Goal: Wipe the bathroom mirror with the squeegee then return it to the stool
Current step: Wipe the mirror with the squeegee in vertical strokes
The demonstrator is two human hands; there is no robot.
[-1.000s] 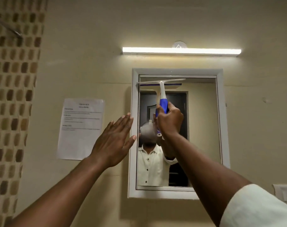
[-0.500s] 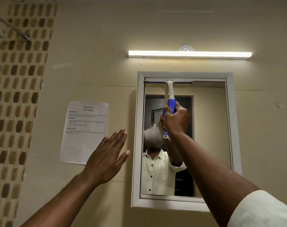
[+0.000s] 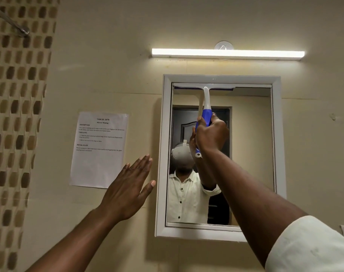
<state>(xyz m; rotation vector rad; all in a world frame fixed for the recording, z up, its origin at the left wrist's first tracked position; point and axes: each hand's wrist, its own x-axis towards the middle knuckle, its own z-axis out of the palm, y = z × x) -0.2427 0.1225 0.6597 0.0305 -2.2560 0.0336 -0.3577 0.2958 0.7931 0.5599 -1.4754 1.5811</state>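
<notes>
The white-framed bathroom mirror hangs on the beige wall. A squeegee with a white neck and blue handle lies against the glass, its blade pressed along the top left edge of the mirror. My right hand is shut on the blue handle, arm stretched up from the lower right. My left hand is raised flat and open, fingers together, in front of the wall just left of the mirror frame, holding nothing. The stool is not in view.
A printed task sheet is taped to the wall left of the mirror. A lit tube light runs above the mirror. Mosaic tiles and a metal pipe are at far left.
My right hand has pushed the squeegee up until its blade reached the mirror's top edge. My left hand has dropped lower and away from the frame.
</notes>
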